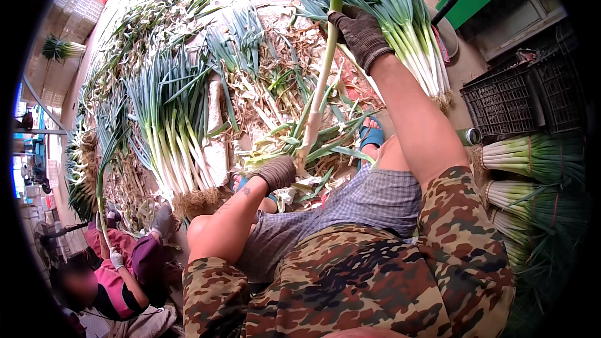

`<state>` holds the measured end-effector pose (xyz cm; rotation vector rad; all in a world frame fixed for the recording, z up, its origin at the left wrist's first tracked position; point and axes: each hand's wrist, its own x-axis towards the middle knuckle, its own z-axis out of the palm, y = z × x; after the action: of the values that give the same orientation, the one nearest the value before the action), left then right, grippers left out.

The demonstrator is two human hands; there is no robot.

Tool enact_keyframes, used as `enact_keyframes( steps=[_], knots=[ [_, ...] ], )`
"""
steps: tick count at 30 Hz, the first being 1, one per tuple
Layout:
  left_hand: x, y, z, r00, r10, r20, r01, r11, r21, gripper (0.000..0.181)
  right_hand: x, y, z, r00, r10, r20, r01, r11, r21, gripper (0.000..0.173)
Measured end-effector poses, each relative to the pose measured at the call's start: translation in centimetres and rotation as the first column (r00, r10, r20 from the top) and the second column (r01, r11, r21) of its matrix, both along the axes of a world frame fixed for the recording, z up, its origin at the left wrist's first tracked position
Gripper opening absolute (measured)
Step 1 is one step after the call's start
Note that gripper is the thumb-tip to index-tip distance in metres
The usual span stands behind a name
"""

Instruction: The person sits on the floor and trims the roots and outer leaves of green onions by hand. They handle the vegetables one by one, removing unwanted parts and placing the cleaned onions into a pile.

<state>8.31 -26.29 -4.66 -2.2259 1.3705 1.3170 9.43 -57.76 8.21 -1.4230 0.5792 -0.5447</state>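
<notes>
My right hand, in a dark brown work glove, is closed around the upper stalk of a long green onion. The stalk slants down between my legs, its pale root end near my left hand. That hand wears a similar glove; its fingers are mostly hidden, so I cannot tell whether they grip the root end. Peeled outer leaves lie around the root end. A bundle of green onions with white stems and roots lies to the left, and another bundle lies beyond my right hand.
Trimmed leaves litter the floor. Black plastic crates and tied onion bundles are at the right, with a green can-like container beside them. A co-worker at lower left holds another onion in a gloved hand.
</notes>
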Motion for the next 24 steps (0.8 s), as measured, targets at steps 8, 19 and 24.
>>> enact_keyframes(
  steps=[8, 19, 24],
  knots=[
    [2.0, -6.5, 10.1, 0.685, 0.383, -0.62, -0.718, 0.21, -0.663, 0.043, 0.4, 6.8, 0.9, 0.989, 0.124, -0.079, -0.128, 0.99, -0.051, 0.023],
    [0.7, -6.0, 11.4, -0.078, 0.181, -0.98, -0.992, 0.082, 0.095, 0.045, 0.0, 6.4, 1.5, 0.943, 0.291, 0.163, -0.327, 0.905, 0.273, 0.025],
    [0.4, -6.4, 12.0, -0.044, 0.392, -0.919, -0.988, -0.153, -0.018, 0.037, 0.7, 7.0, -0.6, 0.927, 0.367, 0.082, -0.375, 0.918, 0.132, 0.032]
  ],
)
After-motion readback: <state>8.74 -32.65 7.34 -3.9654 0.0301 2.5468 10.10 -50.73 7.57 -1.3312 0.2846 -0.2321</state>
